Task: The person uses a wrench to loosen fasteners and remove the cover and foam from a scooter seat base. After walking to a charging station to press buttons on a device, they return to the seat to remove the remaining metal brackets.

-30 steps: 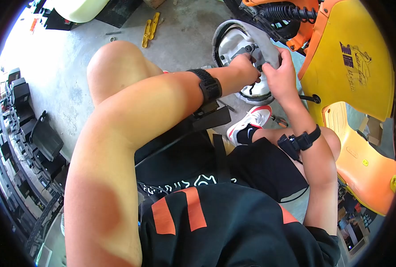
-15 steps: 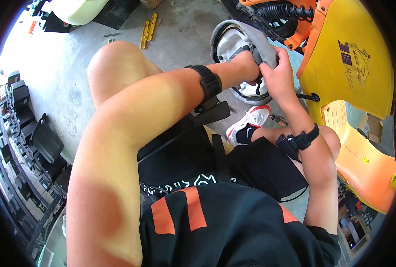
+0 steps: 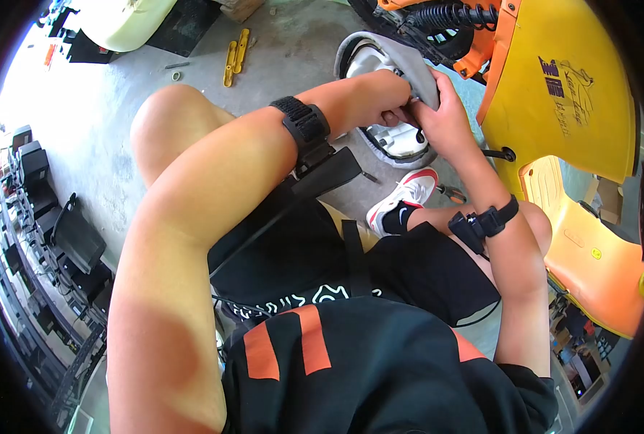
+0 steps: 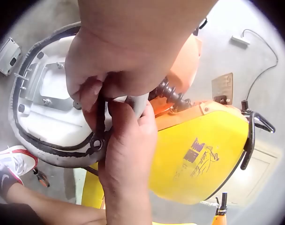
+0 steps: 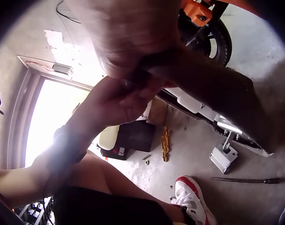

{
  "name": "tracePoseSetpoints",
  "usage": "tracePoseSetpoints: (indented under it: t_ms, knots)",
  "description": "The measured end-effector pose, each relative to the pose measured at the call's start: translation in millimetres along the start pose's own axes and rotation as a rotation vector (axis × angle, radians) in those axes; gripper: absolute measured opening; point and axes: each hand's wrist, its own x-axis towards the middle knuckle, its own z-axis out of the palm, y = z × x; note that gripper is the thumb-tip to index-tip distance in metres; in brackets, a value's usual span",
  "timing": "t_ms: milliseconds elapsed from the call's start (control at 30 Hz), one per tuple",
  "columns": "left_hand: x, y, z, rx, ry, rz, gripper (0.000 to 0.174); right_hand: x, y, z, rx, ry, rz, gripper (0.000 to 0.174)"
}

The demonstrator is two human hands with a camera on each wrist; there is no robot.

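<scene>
A grey-padded seat (image 3: 417, 72) is tilted beyond the knees, its white underside (image 4: 58, 119) showing metal brackets and bolts. My left hand (image 3: 383, 94) crosses to the seat's rim, fingers curled; in the left wrist view, this hand (image 4: 119, 61) pinches a black strip (image 4: 101, 117) that has a small ring at its lower end. Beside it, my right hand (image 3: 446, 123) grips the grey edge, thumb on the near side and fingers around the outside. Both hands meet at the rim. The left fingertips are partly hidden, and the right wrist view is dark around the contact.
A yellow body panel (image 3: 568, 87) with an orange frame stands close on the right, above an orange seat shell (image 3: 589, 253). Two yellow strips (image 3: 236, 58) lie on the floor; a screwdriver (image 3: 450, 194) lies by the white shoe (image 3: 406, 199). Black racks line the left.
My left hand has shifted slightly up and left, its wrist drawn back leftward. The seat and my right hand appear a little further left, as does the yellow panel.
</scene>
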Motion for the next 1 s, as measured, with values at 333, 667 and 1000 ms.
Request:
tracePoseSetpoints:
  t_ms: [333, 667, 1000]
  knots:
    - [-21.3, 44.0, -29.8, -0.955, 0.312, -0.533, 0.021, 3.8, 6.8, -13.3, -0.078, -0.311, -0.251, 0.083]
    - [-25.7, 42.2, -28.4, -1.090, 0.450, -0.575, 0.021, 1.2, 6.4, -0.8, -0.100, -0.198, -0.217, 0.077]
    - [-51.3, 81.0, -27.1, 0.224, 0.410, -0.353, 0.033, -0.7, -0.7, -1.6, -0.141, -0.027, -0.182, 0.058]
